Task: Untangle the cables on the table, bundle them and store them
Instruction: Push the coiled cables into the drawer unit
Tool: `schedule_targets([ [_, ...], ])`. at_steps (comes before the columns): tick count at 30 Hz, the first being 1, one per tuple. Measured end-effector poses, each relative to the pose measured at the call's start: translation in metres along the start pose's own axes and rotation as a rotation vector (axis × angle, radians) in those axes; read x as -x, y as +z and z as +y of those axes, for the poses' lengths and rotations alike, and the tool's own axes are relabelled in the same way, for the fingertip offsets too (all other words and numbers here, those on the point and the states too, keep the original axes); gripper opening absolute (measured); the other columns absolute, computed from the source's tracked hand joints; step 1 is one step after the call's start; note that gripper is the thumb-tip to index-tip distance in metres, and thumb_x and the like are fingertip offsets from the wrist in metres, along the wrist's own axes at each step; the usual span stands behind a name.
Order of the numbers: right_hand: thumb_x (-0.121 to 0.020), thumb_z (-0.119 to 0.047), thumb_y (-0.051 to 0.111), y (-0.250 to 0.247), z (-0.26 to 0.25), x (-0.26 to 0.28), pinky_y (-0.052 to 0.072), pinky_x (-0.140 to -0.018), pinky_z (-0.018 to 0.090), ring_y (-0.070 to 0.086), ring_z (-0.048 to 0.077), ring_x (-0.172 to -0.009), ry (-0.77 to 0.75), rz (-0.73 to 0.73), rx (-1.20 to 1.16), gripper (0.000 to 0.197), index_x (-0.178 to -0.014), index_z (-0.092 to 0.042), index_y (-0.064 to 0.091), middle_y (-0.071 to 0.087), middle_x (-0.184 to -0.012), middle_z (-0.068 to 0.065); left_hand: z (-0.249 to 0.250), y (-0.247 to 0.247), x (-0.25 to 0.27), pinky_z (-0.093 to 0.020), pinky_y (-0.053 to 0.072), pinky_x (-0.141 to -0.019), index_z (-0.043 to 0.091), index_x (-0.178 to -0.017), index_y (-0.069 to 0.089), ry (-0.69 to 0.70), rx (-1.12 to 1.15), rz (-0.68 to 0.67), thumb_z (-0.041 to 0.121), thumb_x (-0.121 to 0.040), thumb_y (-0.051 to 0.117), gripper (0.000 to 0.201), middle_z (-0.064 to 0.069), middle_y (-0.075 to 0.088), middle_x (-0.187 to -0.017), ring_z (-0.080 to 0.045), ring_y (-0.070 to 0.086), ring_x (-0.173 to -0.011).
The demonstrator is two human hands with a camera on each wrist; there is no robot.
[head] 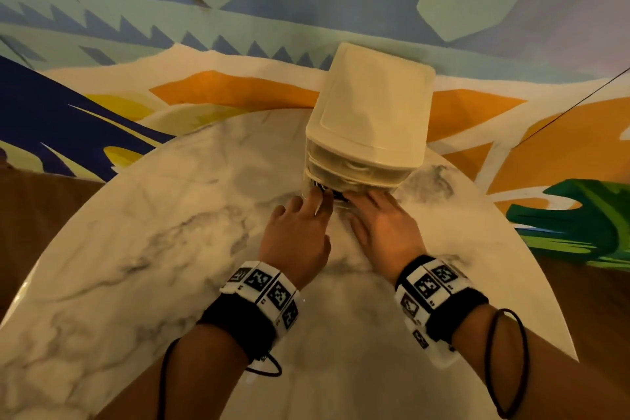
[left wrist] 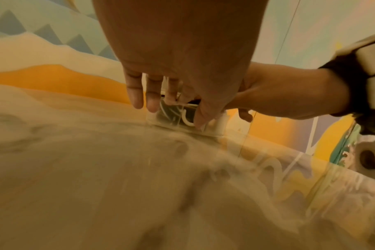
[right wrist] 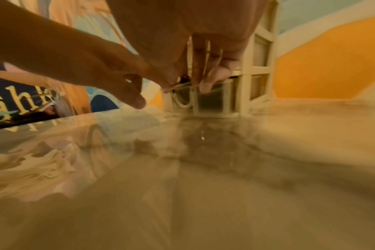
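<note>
A white plastic drawer unit [head: 371, 112] stands at the far side of the marble table [head: 153, 249]. Its clear bottom drawer [left wrist: 171, 121] is pulled out a little and holds a dark cable [head: 339, 195] and a white cable [left wrist: 185, 121], also seen as a white cable loop [right wrist: 182, 104] through the drawer front [right wrist: 212, 101]. My left hand [head: 306, 211] reaches over the drawer's left part with straight fingers [left wrist: 152, 99], thumb against the front. My right hand [head: 371, 211] lays straight fingers [right wrist: 206, 81] on the drawer's top rim. The drawer's inside is mostly hidden.
A painted wall with orange, blue and green shapes runs close behind the drawer unit and the round table's far edge. Two upper drawers [head: 358, 164] of the unit are pushed in. Bare marble lies to the left and in front of my hands.
</note>
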State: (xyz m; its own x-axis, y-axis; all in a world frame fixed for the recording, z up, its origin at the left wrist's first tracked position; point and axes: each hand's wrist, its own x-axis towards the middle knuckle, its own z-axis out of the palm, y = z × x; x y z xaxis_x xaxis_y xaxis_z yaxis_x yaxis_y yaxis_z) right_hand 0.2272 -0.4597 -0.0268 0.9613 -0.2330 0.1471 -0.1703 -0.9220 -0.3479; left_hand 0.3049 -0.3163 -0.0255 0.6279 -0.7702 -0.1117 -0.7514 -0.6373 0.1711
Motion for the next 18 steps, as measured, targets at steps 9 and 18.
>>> schedule_targets([
  [9, -0.087, -0.044, 0.058, -0.017, 0.015, -0.022, 0.040, -0.060, 0.030, 0.058, 0.026, -0.079, 0.165, -0.150, 0.021, 0.025, -0.085, -0.019, 0.054, 0.063, -0.086, 0.001, 0.007, 0.003, -0.004, -0.039, 0.038, -0.097, 0.018, -0.148, 0.012, -0.001, 0.016, -0.021, 0.044, -0.090, 0.045, 0.071, -0.007, 0.024, -0.146, -0.026, 0.037, -0.124],
  [18, -0.092, -0.045, 0.051, -0.024, 0.005, -0.035, 0.033, -0.062, 0.028, 0.060, 0.026, -0.081, 0.197, -0.203, 0.116, 0.029, -0.077, -0.022, 0.060, 0.066, -0.082, 0.004, 0.009, 0.003, 0.004, -0.036, 0.042, -0.093, 0.019, -0.145, 0.020, 0.018, 0.079, 0.016, 0.040, -0.088, 0.047, 0.067, -0.005, 0.033, -0.141, -0.023, 0.043, -0.118],
])
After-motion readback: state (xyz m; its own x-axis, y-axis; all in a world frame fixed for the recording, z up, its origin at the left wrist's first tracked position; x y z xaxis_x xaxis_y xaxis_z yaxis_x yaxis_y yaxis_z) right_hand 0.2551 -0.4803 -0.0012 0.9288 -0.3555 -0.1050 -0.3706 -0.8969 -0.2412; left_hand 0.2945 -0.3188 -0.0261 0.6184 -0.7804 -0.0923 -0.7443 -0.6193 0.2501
